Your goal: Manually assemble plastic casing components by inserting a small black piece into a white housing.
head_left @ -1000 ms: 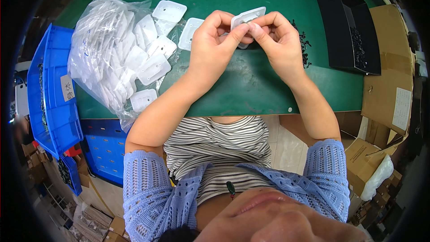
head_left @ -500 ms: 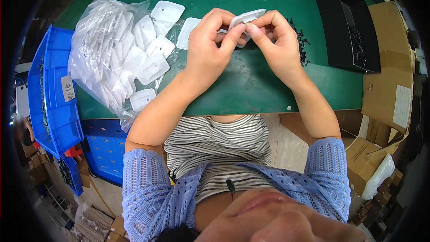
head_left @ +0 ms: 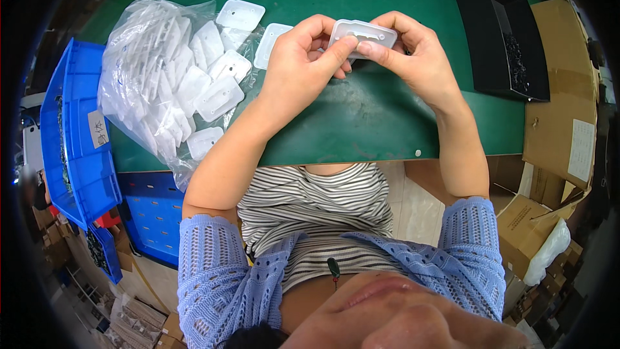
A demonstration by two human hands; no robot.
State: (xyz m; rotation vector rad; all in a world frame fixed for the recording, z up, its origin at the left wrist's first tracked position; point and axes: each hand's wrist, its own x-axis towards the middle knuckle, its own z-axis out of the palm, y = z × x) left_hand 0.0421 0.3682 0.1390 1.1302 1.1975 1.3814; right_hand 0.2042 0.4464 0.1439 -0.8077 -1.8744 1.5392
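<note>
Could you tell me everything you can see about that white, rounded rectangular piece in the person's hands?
The white, shallow, round-cornered plastic-looking piece seems slightly translucent. It has a rim and small round details near its far corners; whether those are holes is unclear. It is tilted above the green tabletop, one broad face toward the camera. The left hand and right hand grip it, thumbs on its near part, partly hiding it.

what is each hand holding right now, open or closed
Left hand: closed, holding one end of a white plastic piece.
Right hand: closed, holding that piece's other end.
</note>
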